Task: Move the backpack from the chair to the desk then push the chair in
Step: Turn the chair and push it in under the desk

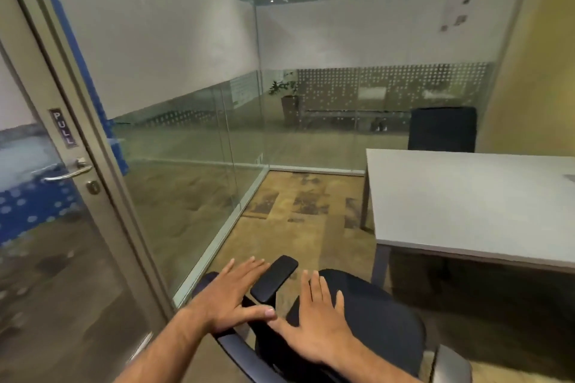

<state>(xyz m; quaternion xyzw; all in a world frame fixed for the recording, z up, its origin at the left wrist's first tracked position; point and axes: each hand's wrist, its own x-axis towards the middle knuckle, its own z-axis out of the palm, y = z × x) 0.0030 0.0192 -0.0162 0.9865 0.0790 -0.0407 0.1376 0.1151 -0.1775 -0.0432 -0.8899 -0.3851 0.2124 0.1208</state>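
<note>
Black chair (357, 320) lies under both flat hands, left hand (231, 298), right hand (314, 326), fingers spread, grasping nothing.

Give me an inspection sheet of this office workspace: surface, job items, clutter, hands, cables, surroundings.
Surface: grey desk, top mostly bare; a small unclear object at its right edge.
Job's things: black office chair stands out from the desk, seat empty; no backpack seen in view.
Clutter: nothing seen.
Hands: left hand open, fingers spread, over the chair's armrest; right hand open, flat over the seat's edge. Neither holds anything.
Cables: nothing seen.
Surroundings: glass partition walls; glass door on the left with a PULL sign and lever handle; second dark chair behind the desk; patterned carpet; potted plant beyond the glass.
</note>
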